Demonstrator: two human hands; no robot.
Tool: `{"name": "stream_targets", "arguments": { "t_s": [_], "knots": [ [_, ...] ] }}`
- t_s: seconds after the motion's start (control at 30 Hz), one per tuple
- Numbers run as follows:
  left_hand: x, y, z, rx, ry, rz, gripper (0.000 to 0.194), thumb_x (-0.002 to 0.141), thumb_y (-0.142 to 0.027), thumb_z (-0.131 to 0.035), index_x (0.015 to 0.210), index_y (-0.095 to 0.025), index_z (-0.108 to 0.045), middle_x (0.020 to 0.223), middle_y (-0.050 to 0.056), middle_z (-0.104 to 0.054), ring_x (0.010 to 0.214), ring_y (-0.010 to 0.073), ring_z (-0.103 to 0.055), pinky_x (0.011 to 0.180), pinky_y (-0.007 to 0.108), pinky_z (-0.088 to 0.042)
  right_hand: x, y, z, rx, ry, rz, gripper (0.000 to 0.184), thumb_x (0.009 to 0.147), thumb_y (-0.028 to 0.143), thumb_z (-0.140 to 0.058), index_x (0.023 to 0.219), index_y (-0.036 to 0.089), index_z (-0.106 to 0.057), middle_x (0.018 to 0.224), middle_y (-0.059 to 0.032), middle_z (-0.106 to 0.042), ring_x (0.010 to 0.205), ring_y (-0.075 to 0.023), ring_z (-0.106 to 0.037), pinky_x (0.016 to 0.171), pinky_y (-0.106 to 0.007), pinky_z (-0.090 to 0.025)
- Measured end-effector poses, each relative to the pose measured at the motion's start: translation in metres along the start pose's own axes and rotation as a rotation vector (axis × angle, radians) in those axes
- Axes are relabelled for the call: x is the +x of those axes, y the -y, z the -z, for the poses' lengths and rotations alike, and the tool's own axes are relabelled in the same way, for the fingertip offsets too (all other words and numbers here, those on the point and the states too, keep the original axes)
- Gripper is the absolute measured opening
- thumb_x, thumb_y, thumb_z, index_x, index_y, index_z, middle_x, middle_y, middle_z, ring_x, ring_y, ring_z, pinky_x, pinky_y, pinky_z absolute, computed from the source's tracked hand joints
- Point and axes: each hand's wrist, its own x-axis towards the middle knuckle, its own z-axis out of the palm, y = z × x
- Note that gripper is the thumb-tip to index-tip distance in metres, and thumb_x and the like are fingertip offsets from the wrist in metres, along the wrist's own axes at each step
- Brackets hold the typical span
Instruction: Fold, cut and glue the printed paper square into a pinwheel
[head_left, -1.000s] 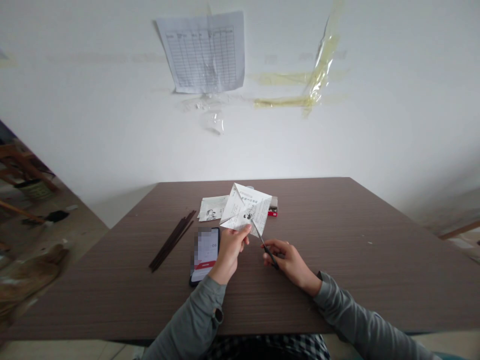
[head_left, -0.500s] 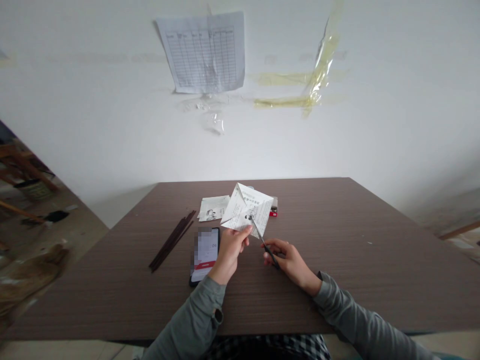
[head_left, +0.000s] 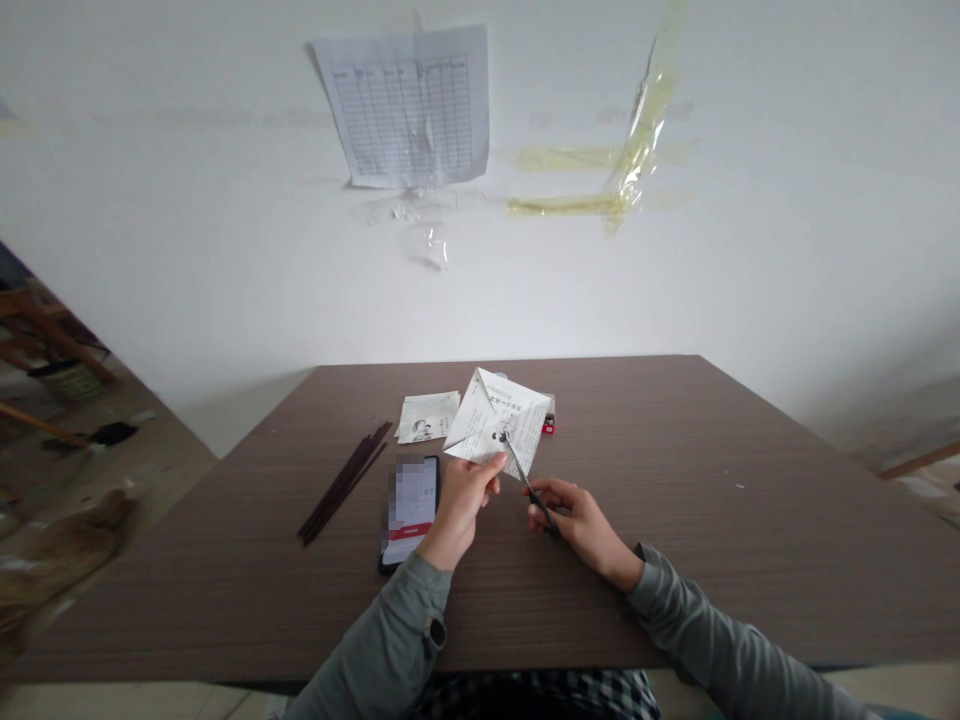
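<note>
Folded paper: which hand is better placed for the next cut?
Probably the right hand: it holds the scissors, whose blades reach the folded paper, while the left hand only grips the paper.

Phone screen [head_left: 409, 512] pixelated at 7 o'clock, small red box [head_left: 550, 424] mostly hidden behind the folded paper [head_left: 499, 425] at its 2 o'clock, that paper's print too small to read, blurred brown heap [head_left: 64, 555] on the floor at 8 o'clock, cut off by the left edge, wall chart [head_left: 409, 108] at 12 o'clock, entries too small to read

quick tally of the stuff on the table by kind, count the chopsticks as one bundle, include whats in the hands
smartphone: 1
bundle of dark chopsticks: 1
flat printed paper: 1
folded printed paper: 1
scissors: 1
small red box: 1
total: 6
</note>
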Motion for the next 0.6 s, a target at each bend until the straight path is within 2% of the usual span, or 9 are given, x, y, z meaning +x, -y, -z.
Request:
{"name": "stream_targets", "arguments": {
  "t_s": [0.2,0.6],
  "knots": [
    [-0.0017,-0.0030,-0.0014,0.006,-0.003,0.014,0.048,0.083,-0.040,-0.110,0.068,-0.023,-0.068,0.053,-0.005,-0.058,0.049,0.0084,-0.042,0.051,0.025,-0.022,0.0040,-0.0082,-0.0004,0.023,0.000,0.011,0.053,0.078,0.073,-0.100,0.103,0.026,-0.097,0.078,-0.0126,-0.089,0.078,-0.0398,-0.085,0.081,-0.052,-0.070],
    [-0.0020,-0.0060,-0.0029,0.010,-0.012,0.030,0.043,0.083,-0.037,-0.106,0.067,-0.023,-0.068,0.053,-0.005,-0.059,0.050,0.0090,-0.043,0.052,0.024,-0.021,0.0027,-0.0062,-0.0003,0.049,0.000,0.035,0.050,0.081,0.071,-0.102,0.105,0.027,-0.095,0.077,-0.0089,-0.087,0.077,-0.0362,-0.083,0.079,-0.049,-0.069]
  ]
}}
